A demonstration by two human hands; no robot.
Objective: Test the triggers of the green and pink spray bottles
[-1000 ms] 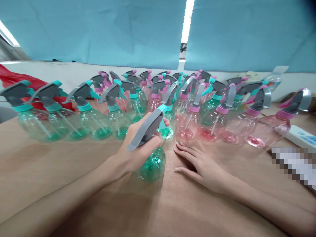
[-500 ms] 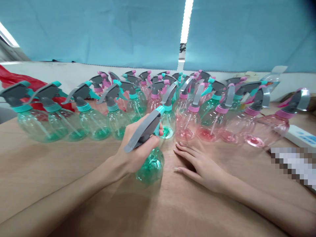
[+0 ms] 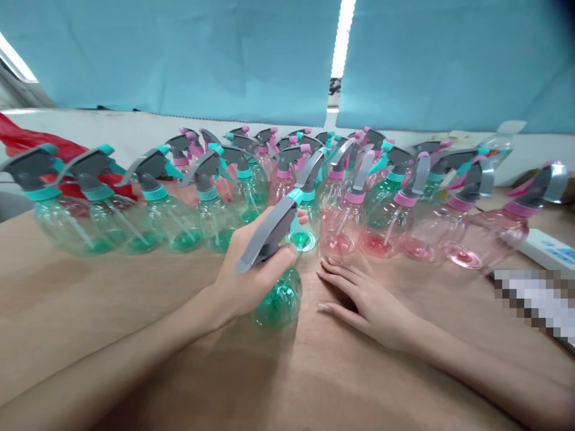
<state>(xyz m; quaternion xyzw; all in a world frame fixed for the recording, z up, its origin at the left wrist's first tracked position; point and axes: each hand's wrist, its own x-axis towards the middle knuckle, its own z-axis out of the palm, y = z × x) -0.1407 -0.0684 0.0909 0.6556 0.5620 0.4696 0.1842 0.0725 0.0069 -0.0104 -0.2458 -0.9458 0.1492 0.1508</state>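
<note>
1. Green and clear plastic: in the head view, the left hand [image 3: 251, 272] is closed around the neck of a bottle [image 3: 276, 302].
2. This bottle is tilted, with its round green base low over the table [image 3: 90, 311]; I cannot tell if the base touches the wood.
3. Its grey trigger [image 3: 267, 233] sticks out over the fingers toward the lower left, and the teal collar is at the thumb.
4. The right hand [image 3: 368, 302] lies flat on the table, palm down, fingers spread open, holding nothing, just beside the bottle on its right.
5. Behind the hands, green bottles [image 3: 166, 215] stand in a row on the left side.
6. Pink bottles [image 3: 404, 221] stand on the right side, and both colours are mixed in the middle at the back.
7. A red bag [image 3: 27, 140] lies behind the far left bottles.
8. A white flat box [image 3: 550, 248] lies at the right edge.
9. A blue curtain [image 3: 179, 54] hangs behind all.
</note>
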